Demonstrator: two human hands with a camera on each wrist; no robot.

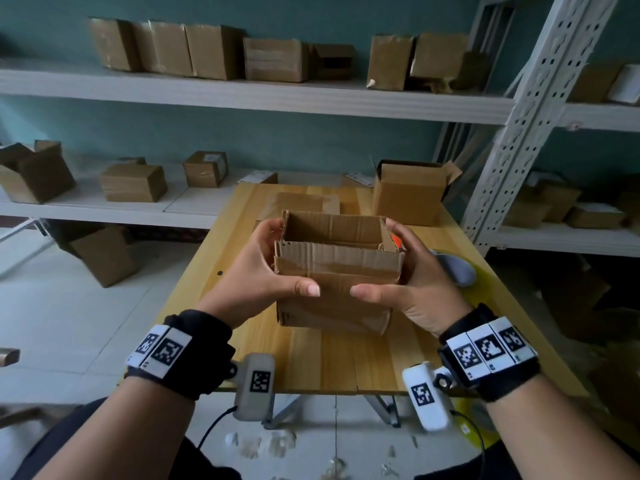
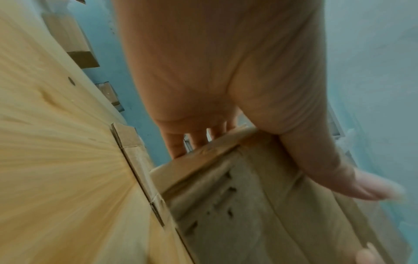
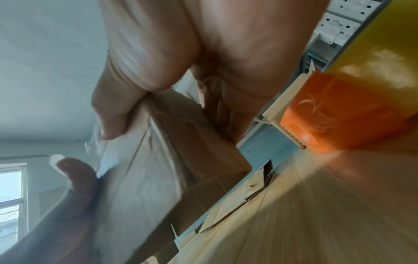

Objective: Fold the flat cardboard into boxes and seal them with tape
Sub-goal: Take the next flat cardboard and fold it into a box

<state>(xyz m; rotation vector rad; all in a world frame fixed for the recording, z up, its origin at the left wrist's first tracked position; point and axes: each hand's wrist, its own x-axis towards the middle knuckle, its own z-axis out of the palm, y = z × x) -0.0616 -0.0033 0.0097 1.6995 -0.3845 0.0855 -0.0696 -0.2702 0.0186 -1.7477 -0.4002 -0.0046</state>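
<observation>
In the head view you held the box (image 1: 337,271) above the wooden table (image 1: 322,362), left hand (image 1: 266,268) and right hand (image 1: 414,285) clasped round opposite sides, thumbs pressed on the near wall, its top open and flaps upright. A firmer squaring of the corners, done resting on the table, would likely have served the fold better. In the left wrist view your fingers (image 2: 178,142) wrapped the far edge, thumb flat along the panel. In the right wrist view your thumb curled over the near panel, and the orange tape dispenser (image 3: 334,114) lay near on the table, within reach for sealing.
</observation>
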